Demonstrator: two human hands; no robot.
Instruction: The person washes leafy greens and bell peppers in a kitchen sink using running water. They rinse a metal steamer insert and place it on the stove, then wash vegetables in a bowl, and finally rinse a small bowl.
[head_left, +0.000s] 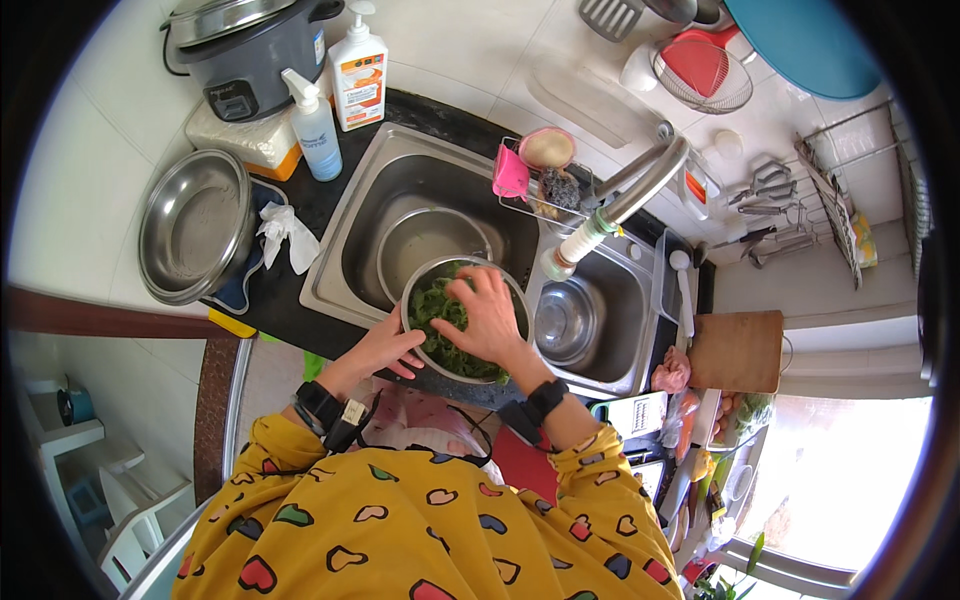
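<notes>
A round metal bowl (526, 309) of leafy greens (436, 304) is over the front edge of a stainless steel double sink (319, 281). My left hand (388, 343) steadies the bowl's left side, its fingers at the rim and wall. Inside the bowl, my right hand (486, 313) rests on the greens with its fingers spread and bent; whether it grips any leaves cannot be told. Behind the bowl, a metal basin (420, 240) with cloudy water sits in the left sink compartment. Another metal bowl (564, 319) stands in the right compartment.
The faucet (637, 191) arches over the sink divider, beside a wire caddy (517, 202) with sponges and a scourer. Left on the black counter are stacked steel bowls (196, 225), crumpled tissue (286, 236), a spray bottle (316, 139) and a pump bottle (358, 82). A wooden cutting board (735, 352) lies right.
</notes>
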